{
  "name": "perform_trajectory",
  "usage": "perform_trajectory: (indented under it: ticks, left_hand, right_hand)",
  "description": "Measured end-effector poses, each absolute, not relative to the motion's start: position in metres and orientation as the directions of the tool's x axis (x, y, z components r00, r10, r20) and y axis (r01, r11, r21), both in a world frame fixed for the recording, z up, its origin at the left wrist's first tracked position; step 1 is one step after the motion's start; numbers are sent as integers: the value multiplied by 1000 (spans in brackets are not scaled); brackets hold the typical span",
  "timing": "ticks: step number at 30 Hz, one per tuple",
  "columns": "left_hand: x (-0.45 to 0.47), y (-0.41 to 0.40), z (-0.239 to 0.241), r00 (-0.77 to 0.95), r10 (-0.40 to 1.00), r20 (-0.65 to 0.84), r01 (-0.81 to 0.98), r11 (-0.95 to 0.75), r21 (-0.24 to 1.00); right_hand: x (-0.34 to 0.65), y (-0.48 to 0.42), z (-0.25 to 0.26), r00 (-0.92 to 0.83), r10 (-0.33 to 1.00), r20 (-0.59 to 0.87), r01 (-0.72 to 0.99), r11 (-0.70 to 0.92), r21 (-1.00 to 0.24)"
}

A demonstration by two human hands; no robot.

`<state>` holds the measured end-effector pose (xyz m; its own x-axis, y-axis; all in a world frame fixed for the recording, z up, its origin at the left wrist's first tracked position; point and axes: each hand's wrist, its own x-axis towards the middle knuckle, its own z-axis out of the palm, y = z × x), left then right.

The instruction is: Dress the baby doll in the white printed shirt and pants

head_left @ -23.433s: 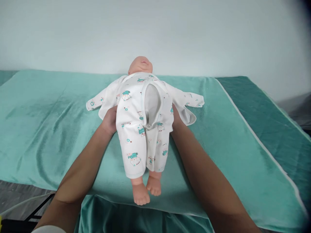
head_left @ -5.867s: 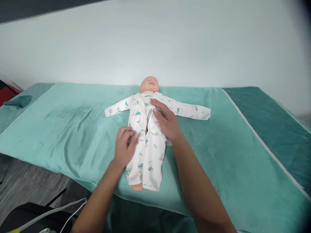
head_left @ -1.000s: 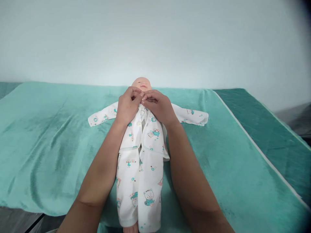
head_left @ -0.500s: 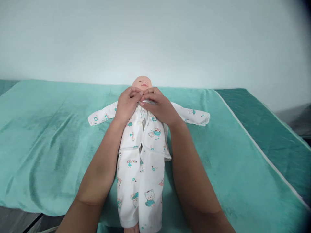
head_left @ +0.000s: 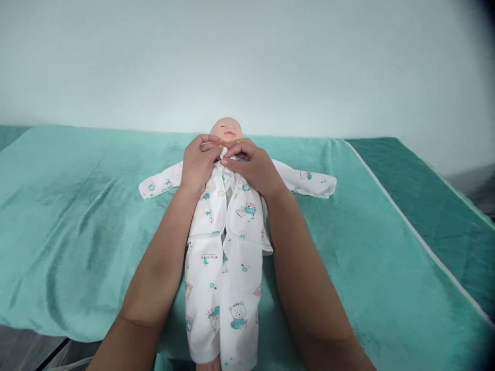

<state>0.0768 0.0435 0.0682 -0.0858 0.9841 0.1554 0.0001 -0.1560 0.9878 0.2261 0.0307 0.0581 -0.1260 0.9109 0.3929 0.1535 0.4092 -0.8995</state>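
A baby doll lies on its back, dressed in a white printed jacket and matching trousers. Both sleeves stretch out to the sides. At the doll's neck, my left hand pinches the jacket's collar edge with thumb and fingers. Close beside it, my right hand is closed on the other side of the collar. A bit of white cloth shows between the fingertips. Below the hands the jacket's front edges part toward the hem, with a button visible on the left panel.
A light green plush blanket covers the surface under the doll. Darker green cloth shows at the right beyond a white-edged border. A pale wall rises behind. Grey floor appears at the lower left.
My left hand has shifted slightly left, so the fingertips are a little apart and white collar cloth shows between them. My right hand stays at the collar.
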Motion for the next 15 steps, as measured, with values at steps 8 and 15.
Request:
perform_trajectory:
  ticks: [8,15]
  left_hand:
    - [74,41,68,-37,989,143,-17,-144,989]
    - [74,42,69,3,989,151,-64,-150,987]
  right_hand:
    - [226,31,60,-105,926,362,147,375,-915]
    - [227,32,59,-106,923,369,126,381,-916]
